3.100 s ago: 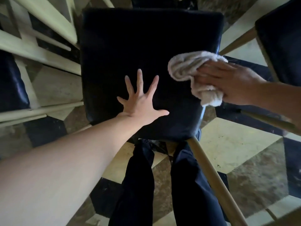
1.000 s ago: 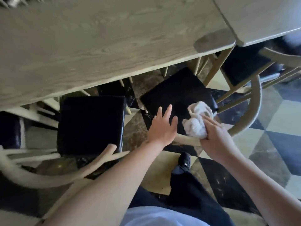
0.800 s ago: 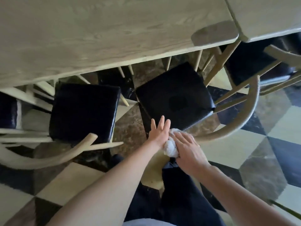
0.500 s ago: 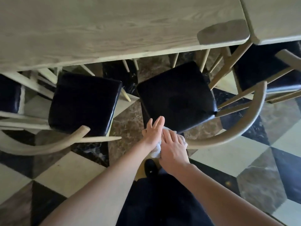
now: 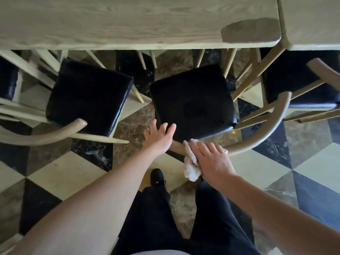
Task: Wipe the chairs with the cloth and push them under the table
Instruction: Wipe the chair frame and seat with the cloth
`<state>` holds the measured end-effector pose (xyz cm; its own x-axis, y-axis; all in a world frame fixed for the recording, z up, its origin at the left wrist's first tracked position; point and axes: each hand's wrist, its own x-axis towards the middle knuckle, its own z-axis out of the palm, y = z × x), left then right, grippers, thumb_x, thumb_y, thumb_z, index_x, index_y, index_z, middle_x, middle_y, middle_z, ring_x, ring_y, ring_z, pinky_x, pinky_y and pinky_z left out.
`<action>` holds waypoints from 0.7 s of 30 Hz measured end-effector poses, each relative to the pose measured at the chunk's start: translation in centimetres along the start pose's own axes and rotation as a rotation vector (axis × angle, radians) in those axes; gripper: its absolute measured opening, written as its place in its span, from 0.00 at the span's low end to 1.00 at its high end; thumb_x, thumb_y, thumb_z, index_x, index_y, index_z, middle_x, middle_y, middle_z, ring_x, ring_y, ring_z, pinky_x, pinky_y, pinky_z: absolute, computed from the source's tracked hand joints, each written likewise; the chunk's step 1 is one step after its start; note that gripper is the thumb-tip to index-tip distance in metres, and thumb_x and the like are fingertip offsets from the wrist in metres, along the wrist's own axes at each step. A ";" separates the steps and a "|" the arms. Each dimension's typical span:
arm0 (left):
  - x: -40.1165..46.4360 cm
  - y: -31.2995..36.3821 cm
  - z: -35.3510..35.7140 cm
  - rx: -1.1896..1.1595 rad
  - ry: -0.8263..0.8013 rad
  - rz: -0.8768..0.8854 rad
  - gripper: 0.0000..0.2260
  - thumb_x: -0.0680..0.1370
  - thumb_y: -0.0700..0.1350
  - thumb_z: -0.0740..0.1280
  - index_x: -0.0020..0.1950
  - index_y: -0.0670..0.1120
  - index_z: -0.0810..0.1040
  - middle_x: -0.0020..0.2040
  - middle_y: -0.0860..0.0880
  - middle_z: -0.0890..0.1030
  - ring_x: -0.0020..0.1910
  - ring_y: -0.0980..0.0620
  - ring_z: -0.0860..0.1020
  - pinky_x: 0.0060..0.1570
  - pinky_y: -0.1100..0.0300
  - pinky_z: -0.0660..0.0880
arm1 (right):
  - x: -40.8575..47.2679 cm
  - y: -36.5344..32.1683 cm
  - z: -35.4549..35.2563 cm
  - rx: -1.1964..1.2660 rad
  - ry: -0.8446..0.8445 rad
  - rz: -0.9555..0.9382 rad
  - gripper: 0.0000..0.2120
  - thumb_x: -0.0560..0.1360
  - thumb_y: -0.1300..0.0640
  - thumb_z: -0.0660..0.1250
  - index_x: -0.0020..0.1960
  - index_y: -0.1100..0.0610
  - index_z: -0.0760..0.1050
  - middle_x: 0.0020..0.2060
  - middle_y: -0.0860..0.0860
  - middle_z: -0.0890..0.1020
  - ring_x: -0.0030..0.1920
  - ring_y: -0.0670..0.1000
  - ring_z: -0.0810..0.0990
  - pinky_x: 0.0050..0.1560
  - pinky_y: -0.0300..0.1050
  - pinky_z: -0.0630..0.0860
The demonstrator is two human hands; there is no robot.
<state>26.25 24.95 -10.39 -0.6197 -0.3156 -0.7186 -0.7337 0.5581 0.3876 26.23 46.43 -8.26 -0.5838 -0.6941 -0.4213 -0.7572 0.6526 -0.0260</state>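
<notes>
A: Item one, seating?

B: Centre chair (image 5: 193, 102), black padded seat, pale curved wooden backrest (image 5: 265, 133). It stands at the near edge of the counter (image 5: 128, 21), the seat almost wholly in the open. A second chair (image 5: 88, 96) of the same make stands to its left, likewise mostly in the open; a third (image 5: 301, 85) at the right sits partly under a neighbouring top.

A: Item two, cloth?

B: White cloth (image 5: 191, 162), bunched, pressed onto the centre chair's backrest rail and hanging below it.

A: Hands?

B: Right hand (image 5: 211, 159) lies flat over the cloth, fingers extended, pinning it to the rail. Left hand (image 5: 160, 137) is spread wide and holds nothing, at the rail's left end beside the seat's near corner; whether it touches, I cannot tell.

A: Floor?

B: Checkered floor (image 5: 60, 173), cream, black and brown marble tiles. Dark trousers and one black shoe (image 5: 156, 177) below.
</notes>
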 end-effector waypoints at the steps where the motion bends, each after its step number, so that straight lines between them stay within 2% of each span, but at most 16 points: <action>1: 0.0 0.5 -0.1 0.044 0.013 -0.001 0.31 0.80 0.71 0.47 0.81 0.59 0.60 0.83 0.57 0.43 0.81 0.41 0.43 0.75 0.33 0.55 | -0.6 1.8 -0.1 -0.008 0.017 -0.028 0.49 0.72 0.47 0.70 0.81 0.55 0.43 0.73 0.52 0.66 0.64 0.57 0.70 0.64 0.54 0.69; 4: -0.9 0.9 0.8 0.176 0.078 -0.048 0.32 0.80 0.72 0.48 0.81 0.60 0.57 0.84 0.54 0.40 0.82 0.39 0.42 0.75 0.32 0.56 | -3.0 7.4 0.7 0.011 0.125 -0.122 0.48 0.64 0.51 0.77 0.78 0.57 0.60 0.67 0.56 0.74 0.60 0.60 0.76 0.59 0.57 0.74; 7: -0.8 0.3 1.2 0.303 0.118 -0.116 0.34 0.79 0.72 0.49 0.82 0.60 0.52 0.84 0.51 0.38 0.82 0.37 0.42 0.74 0.32 0.61 | -4.7 12.1 1.9 0.014 0.205 -0.211 0.48 0.61 0.55 0.78 0.77 0.57 0.61 0.64 0.58 0.76 0.59 0.63 0.76 0.60 0.61 0.74; 9: -1.0 1.4 2.4 0.304 0.234 -0.184 0.33 0.81 0.69 0.51 0.83 0.55 0.51 0.84 0.47 0.41 0.82 0.36 0.47 0.72 0.34 0.66 | -4.9 17.2 2.9 -0.006 0.226 -0.308 0.49 0.60 0.58 0.78 0.77 0.57 0.61 0.64 0.58 0.76 0.60 0.62 0.73 0.62 0.59 0.69; 12: -1.4 2.7 3.8 0.240 0.453 -0.240 0.31 0.83 0.62 0.56 0.82 0.48 0.55 0.83 0.41 0.49 0.80 0.35 0.54 0.69 0.36 0.70 | -3.0 23.8 2.7 0.007 0.233 -0.430 0.50 0.56 0.60 0.81 0.75 0.56 0.63 0.65 0.58 0.77 0.64 0.62 0.69 0.66 0.57 0.62; 14: -1.9 4.2 5.7 0.192 0.500 -0.280 0.33 0.82 0.61 0.61 0.81 0.47 0.56 0.83 0.40 0.48 0.80 0.34 0.52 0.72 0.36 0.68 | -2.1 28.1 2.5 -0.007 0.179 -0.513 0.52 0.55 0.59 0.83 0.75 0.55 0.63 0.65 0.58 0.78 0.66 0.61 0.68 0.69 0.57 0.60; 16: -1.9 5.4 7.3 0.119 0.504 -0.320 0.36 0.81 0.60 0.65 0.82 0.49 0.53 0.84 0.42 0.42 0.82 0.34 0.45 0.76 0.37 0.62 | -0.7 32.1 1.7 -0.051 0.108 -0.610 0.54 0.55 0.58 0.84 0.76 0.54 0.64 0.66 0.58 0.78 0.67 0.61 0.69 0.70 0.56 0.59; 19: -1.0 6.8 8.6 0.081 0.504 -0.400 0.36 0.81 0.58 0.65 0.83 0.52 0.52 0.83 0.45 0.34 0.81 0.34 0.38 0.78 0.38 0.56 | 1.5 36.4 0.5 -0.097 0.043 -0.676 0.52 0.55 0.59 0.84 0.75 0.54 0.64 0.66 0.57 0.78 0.67 0.61 0.72 0.70 0.55 0.60; 21: -0.6 7.1 8.8 0.106 0.556 -0.404 0.33 0.81 0.55 0.65 0.83 0.52 0.55 0.83 0.44 0.34 0.81 0.32 0.38 0.79 0.39 0.51 | 2.7 38.3 0.0 -0.100 0.041 -0.679 0.48 0.57 0.59 0.82 0.75 0.54 0.67 0.67 0.57 0.78 0.68 0.61 0.69 0.73 0.53 0.57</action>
<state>23.84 35.91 -12.29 -0.3752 -0.8450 -0.3810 -0.9233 0.3769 0.0735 -4.32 69.54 -10.37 0.0206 -0.9518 -0.3061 -0.9815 0.0391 -0.1874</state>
